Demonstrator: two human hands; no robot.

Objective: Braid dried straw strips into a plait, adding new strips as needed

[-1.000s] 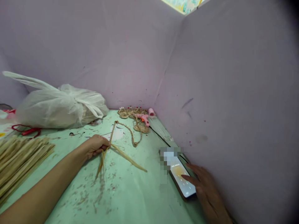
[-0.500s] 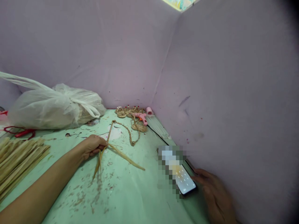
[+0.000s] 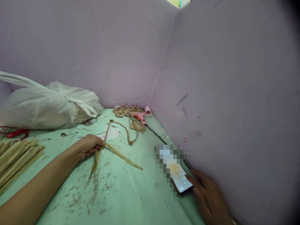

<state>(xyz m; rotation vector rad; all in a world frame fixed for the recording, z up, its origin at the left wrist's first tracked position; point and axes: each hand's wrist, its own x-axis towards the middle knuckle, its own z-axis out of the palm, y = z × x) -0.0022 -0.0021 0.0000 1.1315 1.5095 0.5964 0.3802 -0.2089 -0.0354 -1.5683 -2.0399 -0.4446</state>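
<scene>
My left hand (image 3: 90,144) pinches a thin braided cord (image 3: 128,133) of dried plant fibre at its working end. Loose flat strips (image 3: 124,156) fan out below and to the right of the fingers. The finished braid runs away from the hand and loops back across the green surface. On the right lies a smartphone (image 3: 179,179) with a lit screen, partly pixelated. My right hand (image 3: 209,195), slightly blurred, is at its lower right edge with fingers extended, and one fingertip reaches the screen. Nothing is gripped in that hand.
A pink glue gun (image 3: 139,117) with a black cable lies among coiled woven pieces (image 3: 119,112) in the corner, beside a pink roll (image 3: 147,110). A tied white plastic bag (image 3: 51,106) rests at the back left. Dried strips (image 3: 18,162) and a red-handled tool (image 3: 16,133) lie left.
My right hand has moved in over the phone, and a fingertip now reaches its screen. My left hand keeps its pinch on the braid. The view has shifted slightly right.
</scene>
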